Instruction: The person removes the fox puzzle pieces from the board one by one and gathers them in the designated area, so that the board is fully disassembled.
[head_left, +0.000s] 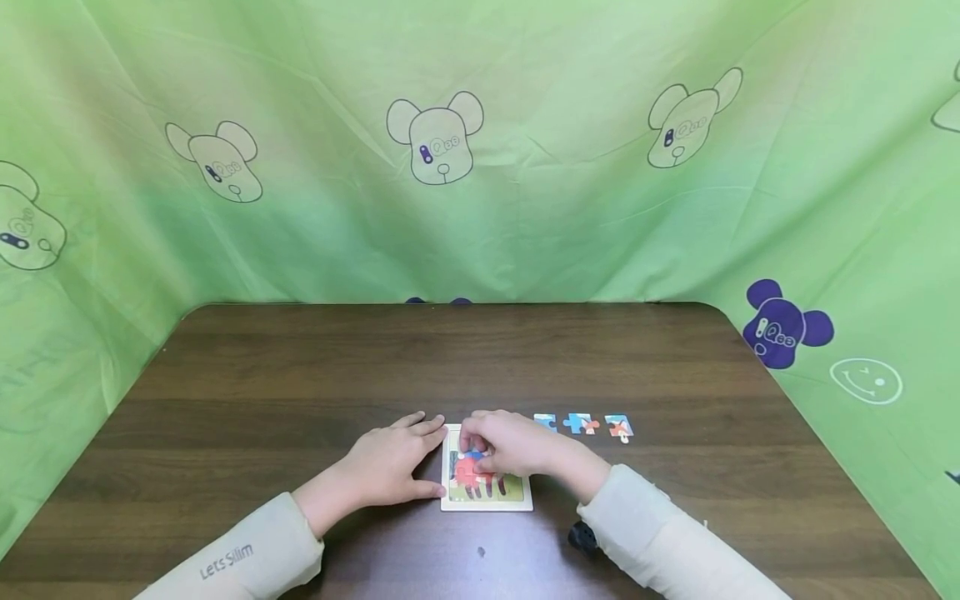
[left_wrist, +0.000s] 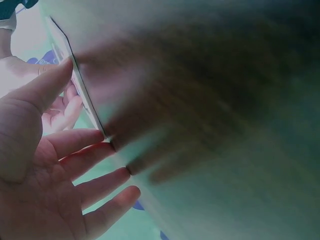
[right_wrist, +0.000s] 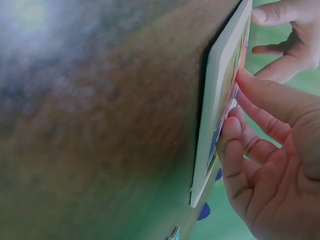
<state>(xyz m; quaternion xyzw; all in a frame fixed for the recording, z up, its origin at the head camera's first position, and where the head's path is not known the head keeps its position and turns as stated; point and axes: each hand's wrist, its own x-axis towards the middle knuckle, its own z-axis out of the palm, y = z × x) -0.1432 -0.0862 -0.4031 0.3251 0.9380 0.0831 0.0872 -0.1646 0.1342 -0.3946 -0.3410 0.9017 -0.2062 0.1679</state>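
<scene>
Puzzle tray (head_left: pixel 487 505) lies flat, lower center of the head frame. Left hand (head_left: pixel 393 458) spread, thumb and fingertips touching the tray's left edge. Right hand (head_left: pixel 506 443) bent over the red-and-blue picture, fingertips on it; can't tell if it's pinching a piece. 3 loose pieces (head_left: pixel 580 423) in a row, right of center. Dark wood table (head_left: pixel 375 350), green cloth (head_left: pixel 525 217) across the top.

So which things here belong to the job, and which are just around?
Likely the job:
puzzle, right fingers over it, left fingers at its edge
three loose pieces

Seemingly just around:
curtain
black object by right sleeve, use unclear
</scene>
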